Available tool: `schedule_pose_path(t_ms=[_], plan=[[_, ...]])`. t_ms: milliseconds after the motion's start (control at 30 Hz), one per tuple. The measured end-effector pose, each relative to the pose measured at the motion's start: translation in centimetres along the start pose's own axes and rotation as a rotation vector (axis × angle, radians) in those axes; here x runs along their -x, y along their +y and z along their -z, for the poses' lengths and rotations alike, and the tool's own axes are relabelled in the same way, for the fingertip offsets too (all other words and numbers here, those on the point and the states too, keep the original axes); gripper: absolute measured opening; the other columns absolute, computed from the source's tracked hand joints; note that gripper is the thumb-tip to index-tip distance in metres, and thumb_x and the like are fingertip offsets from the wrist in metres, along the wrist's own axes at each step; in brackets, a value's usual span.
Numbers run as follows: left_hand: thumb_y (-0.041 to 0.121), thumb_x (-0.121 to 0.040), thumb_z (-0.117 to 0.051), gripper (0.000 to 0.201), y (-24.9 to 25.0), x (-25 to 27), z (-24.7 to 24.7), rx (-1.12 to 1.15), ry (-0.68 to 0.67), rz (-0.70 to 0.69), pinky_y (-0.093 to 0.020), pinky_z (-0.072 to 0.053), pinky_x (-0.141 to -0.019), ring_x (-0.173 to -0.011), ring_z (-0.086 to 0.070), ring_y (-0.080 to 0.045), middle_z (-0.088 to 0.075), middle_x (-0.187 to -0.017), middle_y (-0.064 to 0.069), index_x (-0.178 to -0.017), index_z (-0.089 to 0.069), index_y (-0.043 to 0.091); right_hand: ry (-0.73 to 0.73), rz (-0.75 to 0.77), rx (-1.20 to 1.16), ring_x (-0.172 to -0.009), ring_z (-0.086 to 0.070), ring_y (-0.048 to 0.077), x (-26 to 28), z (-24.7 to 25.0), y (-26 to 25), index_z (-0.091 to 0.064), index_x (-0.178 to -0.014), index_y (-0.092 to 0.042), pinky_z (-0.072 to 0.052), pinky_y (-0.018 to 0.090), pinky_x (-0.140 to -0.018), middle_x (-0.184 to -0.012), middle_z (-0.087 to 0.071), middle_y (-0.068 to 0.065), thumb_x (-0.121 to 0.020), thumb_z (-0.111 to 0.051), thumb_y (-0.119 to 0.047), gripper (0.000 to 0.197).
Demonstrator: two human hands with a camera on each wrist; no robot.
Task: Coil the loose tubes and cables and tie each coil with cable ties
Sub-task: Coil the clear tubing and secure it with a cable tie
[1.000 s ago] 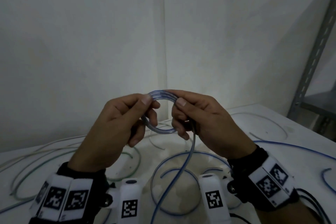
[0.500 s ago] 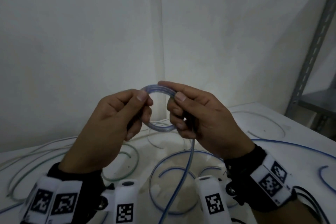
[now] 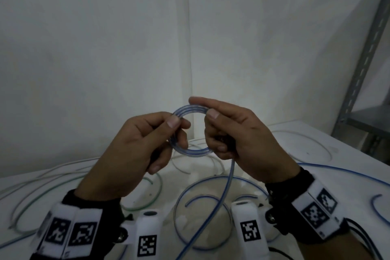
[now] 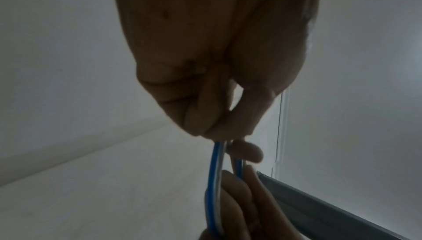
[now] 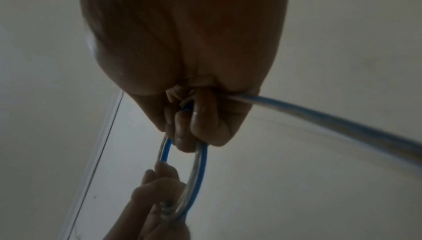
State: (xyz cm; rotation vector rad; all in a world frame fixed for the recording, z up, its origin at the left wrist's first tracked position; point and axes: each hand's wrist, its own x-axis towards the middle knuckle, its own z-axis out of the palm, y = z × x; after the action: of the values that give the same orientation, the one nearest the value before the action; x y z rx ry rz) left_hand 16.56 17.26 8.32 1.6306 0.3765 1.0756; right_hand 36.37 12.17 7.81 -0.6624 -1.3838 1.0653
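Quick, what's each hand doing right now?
Left hand: pinching the left side of the blue tube coil.
Right hand: gripping the coil's right side.

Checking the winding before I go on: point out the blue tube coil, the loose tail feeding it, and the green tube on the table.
blue tube coil point(image 3: 190, 150), head view, bottom arc between the hands.
loose tail point(image 3: 223, 193), head view, mid-length below the right hand.
green tube point(image 3: 157, 193), head view, right bend.
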Motion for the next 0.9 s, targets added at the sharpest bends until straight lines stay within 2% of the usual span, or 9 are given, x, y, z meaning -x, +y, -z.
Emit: schedule_pose_path(t_ms=[167, 300, 400, 500, 567, 633, 767, 833, 900], plan=[[0.027, -0.095, -0.050, 0.025, -0.5, -0.3, -0.4, 0.151, 0.098, -0.050, -0.019, -0.021, -0.041, -0.036, -0.030, -0.007, -0.059, -0.075, -0.009, -0.089, -0.067, 0.010, -0.020, 0.022, -0.182, -0.062, -0.045, 0.016, 0.0, -0.3, -0.2, -0.060, -0.141, -0.015, -0.031, 0.024, -0.044, -0.076, -0.043, 0.001, -0.106, -0.043, -0.021, 0.039], [0.031, -0.099, -0.052, 0.029, -0.4, -0.1, 0.1, 0.004, 0.014, 0.009, -0.018, -0.023, -0.039, -0.036, -0.031, -0.010, -0.064, -0.075, -0.012, -0.090, -0.071, 0.010, 0.014, -0.001, 0.020, -0.059, -0.034, 0.015, 0.0, 0.3, -0.5, -0.065, -0.135, -0.018, -0.022, 0.026, -0.048, -0.072, -0.035, 0.000, -0.105, -0.045, -0.022, 0.036], [0.029, -0.098, -0.050, 0.028, -0.7, -0.3, -0.5, 0.039, 0.076, -0.058, -0.016, -0.027, -0.040, -0.036, -0.031, -0.008, -0.061, -0.071, -0.009, -0.087, -0.069, 0.011, 0.010, 0.020, -0.068, -0.059, -0.036, 0.014, 0.0, -0.1, -0.4, -0.064, -0.136, -0.017, -0.025, 0.023, -0.047, -0.073, -0.040, 0.000, -0.103, -0.046, -0.021, 0.038], [0.033, -0.097, -0.052, 0.027, -0.7, -0.3, -0.7, 0.146, 0.075, -0.078, -0.020, -0.022, -0.040, -0.037, -0.034, -0.008, -0.061, -0.075, -0.009, -0.088, -0.068, 0.012, -0.011, 0.042, -0.130, -0.063, -0.044, 0.017, 0.0, -0.2, -0.3, -0.060, -0.141, -0.020, -0.032, 0.025, -0.046, -0.074, -0.043, 0.001, -0.102, -0.045, -0.020, 0.041], [0.037, -0.095, -0.052, 0.030, -0.6, -0.3, -0.3, 0.044, 0.029, -0.021, -0.023, -0.019, -0.039, -0.036, -0.035, -0.010, -0.065, -0.077, -0.011, -0.089, -0.070, 0.013, 0.001, 0.017, -0.026, -0.061, -0.038, 0.017, 0.0, 0.2, -0.3, -0.062, -0.140, -0.021, -0.027, 0.026, -0.047, -0.072, -0.037, 0.000, -0.104, -0.045, -0.019, 0.039], [0.035, -0.097, -0.055, 0.028, -0.7, -0.3, -0.3, -0.029, 0.048, -0.026, -0.019, -0.022, -0.039, -0.035, -0.034, -0.010, -0.067, -0.076, -0.011, -0.087, -0.070, 0.013, 0.017, 0.008, 0.011, -0.061, -0.035, 0.016, -0.1, 0.4, -0.2, -0.063, -0.138, -0.020, -0.024, 0.026, -0.048, -0.071, -0.036, 0.000, -0.106, -0.045, -0.017, 0.037], [0.030, -0.096, -0.049, 0.027, -0.9, -0.5, -1.2, 0.147, 0.141, -0.092, -0.017, -0.027, -0.039, -0.036, -0.034, -0.007, -0.062, -0.074, -0.008, -0.089, -0.063, 0.008, -0.024, 0.057, -0.194, -0.068, -0.048, 0.019, -0.2, -0.3, 0.3, -0.056, -0.145, -0.020, -0.037, 0.029, -0.051, -0.078, -0.046, 0.003, -0.104, -0.044, -0.021, 0.043], [0.032, -0.099, -0.051, 0.028, -0.9, -0.4, -0.8, 0.167, 0.096, -0.048, -0.018, -0.025, -0.038, -0.036, -0.037, -0.008, -0.064, -0.077, -0.010, -0.090, -0.064, 0.009, -0.051, 0.035, -0.242, -0.067, -0.047, 0.019, -0.4, -0.3, 0.7, -0.054, -0.147, -0.020, -0.039, 0.029, -0.052, -0.075, -0.041, 0.003, -0.104, -0.042, -0.022, 0.044], [0.031, -0.097, -0.051, 0.028, -0.7, -0.2, -0.2, 0.070, 0.022, -0.001, -0.018, -0.025, -0.037, -0.035, -0.037, -0.010, -0.067, -0.079, -0.013, -0.089, -0.069, 0.012, -0.045, -0.005, -0.211, -0.063, -0.041, 0.017, -0.5, 0.1, 0.7, -0.054, -0.146, -0.019, -0.033, 0.026, -0.051, -0.072, -0.032, 0.002, -0.105, -0.042, -0.021, 0.043]])
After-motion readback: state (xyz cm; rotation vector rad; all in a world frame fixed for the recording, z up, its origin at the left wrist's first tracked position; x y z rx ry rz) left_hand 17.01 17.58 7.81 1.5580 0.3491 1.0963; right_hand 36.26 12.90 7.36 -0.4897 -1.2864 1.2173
